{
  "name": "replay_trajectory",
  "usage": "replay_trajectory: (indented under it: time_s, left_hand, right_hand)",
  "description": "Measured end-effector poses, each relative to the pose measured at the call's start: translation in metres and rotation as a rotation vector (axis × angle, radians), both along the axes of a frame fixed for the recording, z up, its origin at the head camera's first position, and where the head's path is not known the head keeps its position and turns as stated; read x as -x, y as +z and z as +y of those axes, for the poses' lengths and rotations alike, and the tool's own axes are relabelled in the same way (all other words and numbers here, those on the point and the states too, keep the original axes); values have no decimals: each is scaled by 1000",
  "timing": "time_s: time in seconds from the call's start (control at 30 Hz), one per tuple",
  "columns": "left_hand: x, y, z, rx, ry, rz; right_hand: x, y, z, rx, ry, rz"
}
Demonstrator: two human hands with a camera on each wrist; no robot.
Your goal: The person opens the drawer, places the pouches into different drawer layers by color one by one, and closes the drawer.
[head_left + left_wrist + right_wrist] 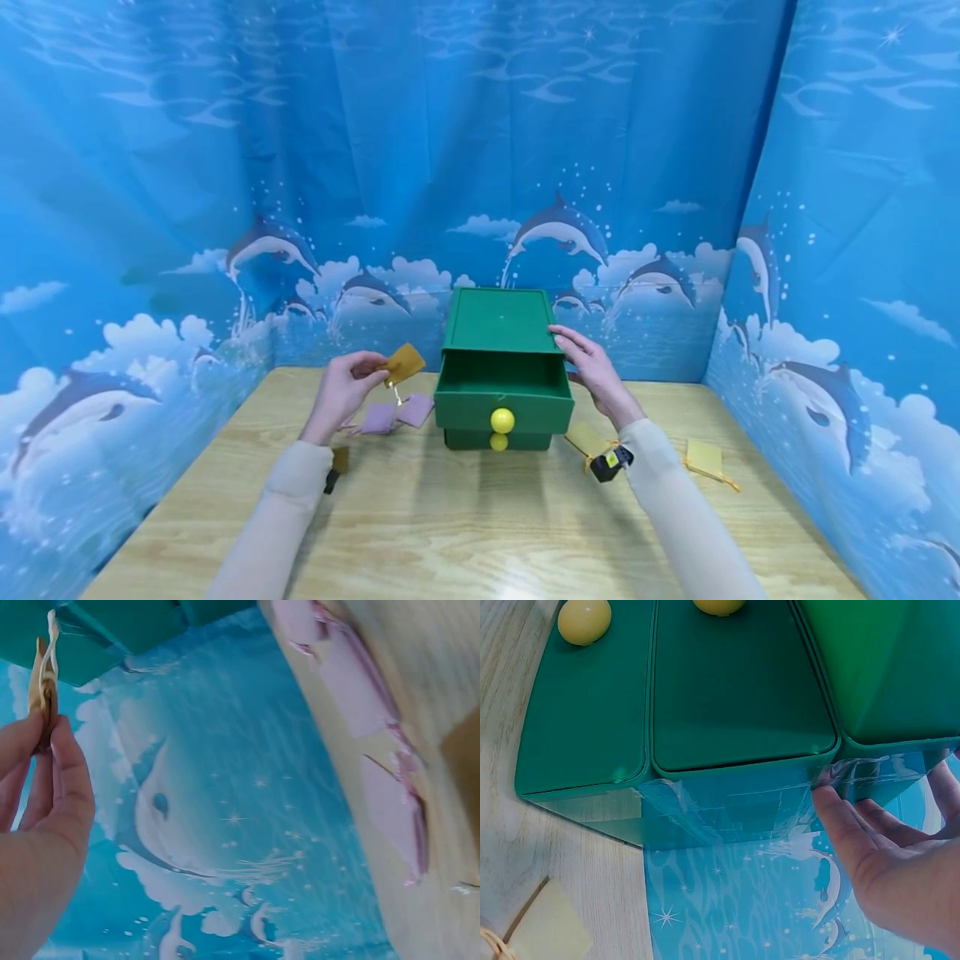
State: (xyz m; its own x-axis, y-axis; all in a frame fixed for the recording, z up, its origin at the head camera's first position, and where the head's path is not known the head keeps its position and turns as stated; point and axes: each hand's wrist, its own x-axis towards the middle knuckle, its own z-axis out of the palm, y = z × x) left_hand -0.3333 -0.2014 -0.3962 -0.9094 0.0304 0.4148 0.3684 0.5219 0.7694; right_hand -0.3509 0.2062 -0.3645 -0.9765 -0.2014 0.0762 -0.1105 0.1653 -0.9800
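Note:
My left hand (347, 390) pinches a mustard-brown drawstring pouch (406, 363) by its edge, between thumb and fingers. The pouch hangs in the air left of a green two-drawer box (501, 320), its pale cord dangling; the left wrist view shows this pouch (43, 694) edge-on. The box's upper drawer (467, 411) is pulled out and its visible inside holds nothing. Below it, the lower drawer (461, 439) looks closed. My right hand (596, 371) touches the box's right side near the top, fingers extended; in the right wrist view fingertips (829, 799) meet the taped side.
Lilac pouches (378, 418) lie on the wooden table (480, 533) left of the box. Another brown pouch (341, 459) is partly hidden by my left wrist. Right of the box lie two yellow pouches, one nearer (587, 437), one farther right (703, 457). Dolphin-print curtains (480, 167) enclose the table.

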Motion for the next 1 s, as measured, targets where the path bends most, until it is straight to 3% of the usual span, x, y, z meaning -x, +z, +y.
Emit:
replay_trajectory:
  time_s: [0.33, 0.57, 0.8, 1.0]
  left_hand:
    - [-11, 24, 12, -175, 31, 107]
    - [-19, 38, 28, -273, -29, 119]
    - [-50, 67, 54, -278, -73, 168]
    - [-45, 71, 67, -303, -106, 211]
  right_hand:
    - [2, 0, -1, 12, 3, -3]
    - [-1, 3, 0, 19, 14, -26]
    - [-21, 21, -7, 11, 23, -30]
    - [-20, 21, -7, 20, 21, -32]
